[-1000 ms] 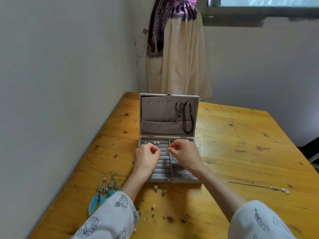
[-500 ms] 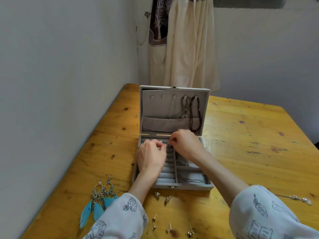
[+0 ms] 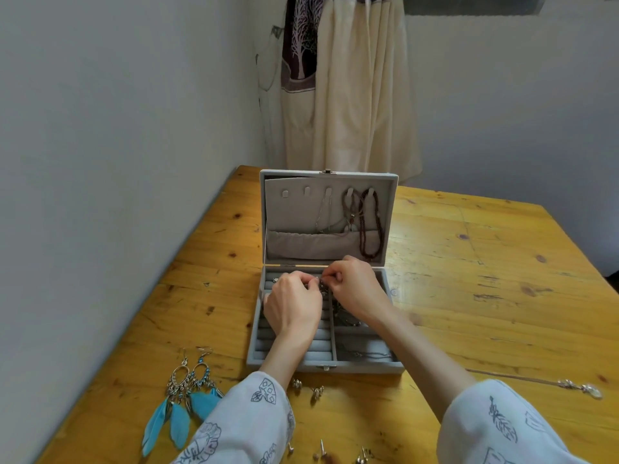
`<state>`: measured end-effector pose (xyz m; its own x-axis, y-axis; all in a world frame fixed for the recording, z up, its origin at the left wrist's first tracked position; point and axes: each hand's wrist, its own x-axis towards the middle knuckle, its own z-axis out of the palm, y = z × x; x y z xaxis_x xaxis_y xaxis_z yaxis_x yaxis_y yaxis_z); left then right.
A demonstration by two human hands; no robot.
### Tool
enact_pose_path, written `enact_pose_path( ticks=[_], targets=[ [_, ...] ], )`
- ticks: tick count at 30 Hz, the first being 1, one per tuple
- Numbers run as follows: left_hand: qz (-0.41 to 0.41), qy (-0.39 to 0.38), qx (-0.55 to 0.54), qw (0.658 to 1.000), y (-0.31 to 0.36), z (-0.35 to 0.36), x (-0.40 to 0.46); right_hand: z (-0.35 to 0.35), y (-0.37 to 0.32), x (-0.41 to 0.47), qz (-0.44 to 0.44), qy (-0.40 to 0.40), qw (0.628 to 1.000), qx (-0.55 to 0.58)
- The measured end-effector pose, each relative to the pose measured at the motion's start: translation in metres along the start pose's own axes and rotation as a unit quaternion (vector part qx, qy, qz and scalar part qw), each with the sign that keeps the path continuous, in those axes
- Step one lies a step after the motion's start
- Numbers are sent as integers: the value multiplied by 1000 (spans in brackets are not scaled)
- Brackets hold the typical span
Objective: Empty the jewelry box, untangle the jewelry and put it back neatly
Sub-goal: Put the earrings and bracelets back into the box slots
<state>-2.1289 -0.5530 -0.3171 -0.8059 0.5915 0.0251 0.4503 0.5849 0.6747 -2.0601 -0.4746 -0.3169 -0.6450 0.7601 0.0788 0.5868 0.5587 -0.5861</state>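
Hands meet over the box (image 3: pixel 392 366): my left hand (image 3: pixel 292 303) and right hand (image 3: pixel 355 289) both pinch a small tangled piece (image 3: pixel 322 287). I should tease gently, not yank.

Both hands (image 3: pixel 323 296) pinch tangled jewelry (image 3: pixel 322 287) (over the box (image 3: pixel 395 366)).

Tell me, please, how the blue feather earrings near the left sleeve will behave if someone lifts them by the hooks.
The blue feather earrings look very light: thin feathers under small metal hoops. They would probably dangle and swing, since each hangs in linked parts. The two lie touching, so their dangles might catch together.
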Motion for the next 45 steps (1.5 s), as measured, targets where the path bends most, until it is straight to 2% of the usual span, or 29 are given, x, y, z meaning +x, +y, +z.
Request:
enact_pose_path(
  ticks=[6, 14, 22, 31, 38, 45],
  targets=[
    [5, 3, 33, 999, 2, 3, 0, -2, 4, -6, -3, 15, 999, 42],
    [11, -2, 43, 999, 6, 2, -1, -2, 8, -11, -29, 33, 998, 33],
    [42, 2, 53, 998, 4, 3, -5, -3, 3, -15, -48, 5, 999, 16],
    [121, 31, 56, 991, -7, 4, -9, -2, 4, -15, -51, -1, 999, -6],
    [180, 18, 117, 977, -13, 6, -10, -2, 6, -16, -40, 10, 999, 15],
    [161, -5, 106, 981, -10, 4, -9, 1, 5, -16, -54, -1, 999, -8]
  ],
)
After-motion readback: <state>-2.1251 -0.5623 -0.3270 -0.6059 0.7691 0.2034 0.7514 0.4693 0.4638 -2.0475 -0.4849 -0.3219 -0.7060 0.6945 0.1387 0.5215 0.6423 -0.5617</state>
